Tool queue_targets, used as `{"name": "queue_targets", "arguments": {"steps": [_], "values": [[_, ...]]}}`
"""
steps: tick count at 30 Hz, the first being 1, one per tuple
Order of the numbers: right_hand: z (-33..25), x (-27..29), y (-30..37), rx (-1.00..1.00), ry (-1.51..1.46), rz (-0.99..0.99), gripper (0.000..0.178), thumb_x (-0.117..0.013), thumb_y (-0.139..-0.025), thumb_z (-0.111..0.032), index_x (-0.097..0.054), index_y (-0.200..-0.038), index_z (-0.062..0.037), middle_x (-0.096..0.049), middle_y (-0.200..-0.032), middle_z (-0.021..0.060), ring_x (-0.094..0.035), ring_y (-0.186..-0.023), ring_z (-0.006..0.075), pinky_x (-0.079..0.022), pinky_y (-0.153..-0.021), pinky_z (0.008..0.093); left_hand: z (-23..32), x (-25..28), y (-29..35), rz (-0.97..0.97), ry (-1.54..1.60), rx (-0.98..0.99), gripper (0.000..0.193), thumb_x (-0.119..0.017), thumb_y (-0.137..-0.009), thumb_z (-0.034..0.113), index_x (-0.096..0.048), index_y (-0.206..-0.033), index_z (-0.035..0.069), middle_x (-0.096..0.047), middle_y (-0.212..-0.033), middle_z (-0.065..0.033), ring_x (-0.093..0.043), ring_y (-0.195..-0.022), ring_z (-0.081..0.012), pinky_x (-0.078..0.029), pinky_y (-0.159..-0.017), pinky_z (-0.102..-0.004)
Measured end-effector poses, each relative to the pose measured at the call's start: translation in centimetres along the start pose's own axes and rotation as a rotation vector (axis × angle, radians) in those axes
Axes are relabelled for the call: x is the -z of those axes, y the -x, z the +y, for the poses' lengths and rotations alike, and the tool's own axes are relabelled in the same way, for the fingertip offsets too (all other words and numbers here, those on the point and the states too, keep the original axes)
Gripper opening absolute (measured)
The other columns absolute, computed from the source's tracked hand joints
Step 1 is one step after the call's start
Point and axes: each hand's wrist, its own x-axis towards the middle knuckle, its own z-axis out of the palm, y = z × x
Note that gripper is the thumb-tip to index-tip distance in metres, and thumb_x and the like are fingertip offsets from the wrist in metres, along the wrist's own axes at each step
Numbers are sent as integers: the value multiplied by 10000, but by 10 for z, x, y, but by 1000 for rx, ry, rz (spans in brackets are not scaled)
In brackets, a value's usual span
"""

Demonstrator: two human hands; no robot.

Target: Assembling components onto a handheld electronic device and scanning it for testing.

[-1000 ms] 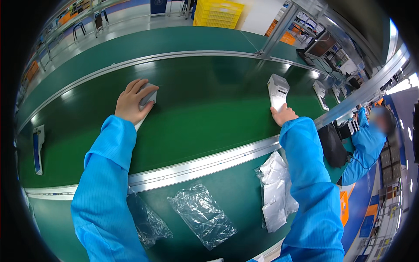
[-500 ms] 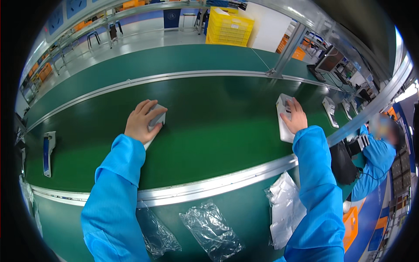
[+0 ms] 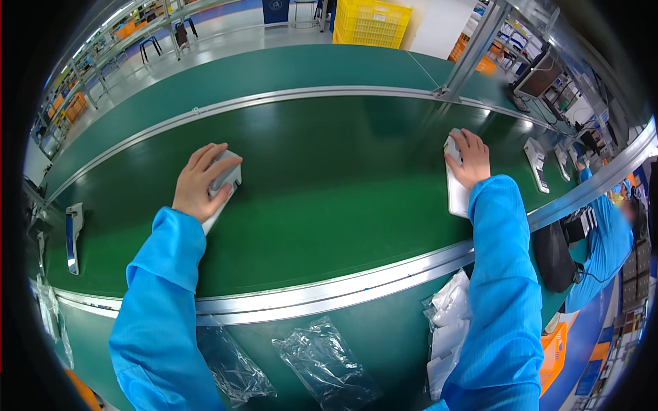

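My left hand (image 3: pixel 199 183) is closed around a white and grey handheld device (image 3: pixel 229 179) lying at a slant on the green conveyor belt (image 3: pixel 329 198). The fingers cover its upper end, and part of its lower body is hidden by the hand and sleeve. Over on the right, my right hand (image 3: pixel 471 161) grips the upper half of a second white handheld device (image 3: pixel 457 196), whose pale lower body rests on the belt. Its thumb lies across the front, with the fingers wrapped over the far end.
One more device (image 3: pixel 74 236) lies at the belt's left. Others, including a white one (image 3: pixel 537 164), lie at the right beside a metal post. Clear plastic bags (image 3: pixel 325 359) and white packets (image 3: pixel 449 335) lie on the near ledge. A co-worker in blue (image 3: pixel 600 240) sits at right.
My left hand has moved left with its device. My right hand keeps its grip on the other device, while the whole view has shifted slightly.
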Motion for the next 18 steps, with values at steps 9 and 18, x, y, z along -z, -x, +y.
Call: {"name": "queue_targets", "arguments": {"steps": [9, 18], "values": [[-1, 10, 7, -13, 37, 23, 454, -588, -784, -386, -542, -1177, -162, -458, -1256, 135, -414, -1173, 321, -354, -912, 460, -1, -5, 0, 6, -14, -15, 487, -591, -655, 95, -597, -1136, 168, -467, -1319, -99, -411, -1222, -349, -380, -993, -450], [-37, -7, -7, -45, -66, 92, 495, -603, -748, -449, -567, -1153, -166, -421, -1301, 200, -379, -1204, 401, -309, -968, 487, -38, 8, 27, 0, -106, -96, 400, -485, -788, 180, -563, -1164, 67, -425, -1359, -148, -354, -1270, -374, -302, -1033, -463]]}}
